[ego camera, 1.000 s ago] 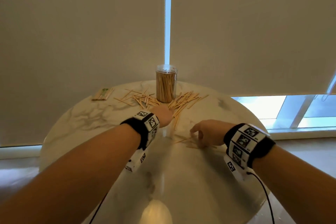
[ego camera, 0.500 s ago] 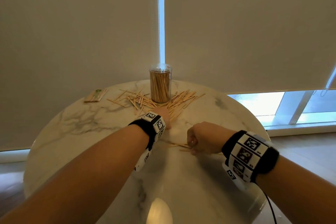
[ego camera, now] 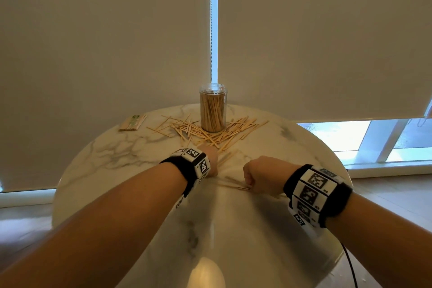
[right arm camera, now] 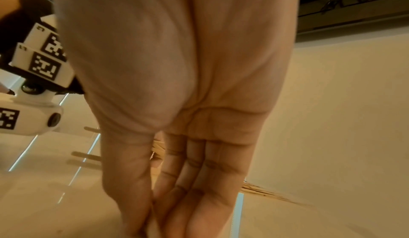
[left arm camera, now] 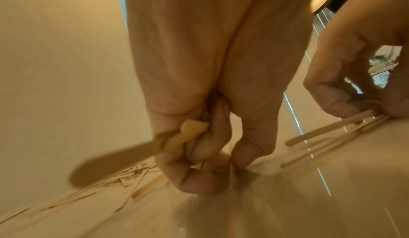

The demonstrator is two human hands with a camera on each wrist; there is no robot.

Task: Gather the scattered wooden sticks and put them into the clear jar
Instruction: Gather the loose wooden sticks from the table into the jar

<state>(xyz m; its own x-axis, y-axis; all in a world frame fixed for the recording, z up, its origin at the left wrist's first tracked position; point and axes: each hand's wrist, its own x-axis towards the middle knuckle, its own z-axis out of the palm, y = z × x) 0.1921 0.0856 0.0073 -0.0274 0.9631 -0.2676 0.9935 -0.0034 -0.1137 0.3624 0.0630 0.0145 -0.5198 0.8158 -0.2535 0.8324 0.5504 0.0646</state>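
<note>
No brand or readable writing shows; the black wrist bands [ego camera: 314, 195] carry only black-and-white square code markers, and a small flat packet [ego camera: 132, 122] at the desk's far left has green print too small to read. The wooden sticks [ego camera: 224, 132] are thin, pale, flat strips, fanned in a loose heap around the foot of the clear jar [ego camera: 213, 107], which stands upright at the far edge of the round marble desk [ego camera: 121, 154], already packed with upright sticks. The left hand [left arm camera: 199, 145] is curled tight around a few sticks, its knuckles on the desk. The right hand [ego camera: 261, 174], nearer, pinches a few sticks [ego camera: 236, 185] lying flat on the desk.
</note>
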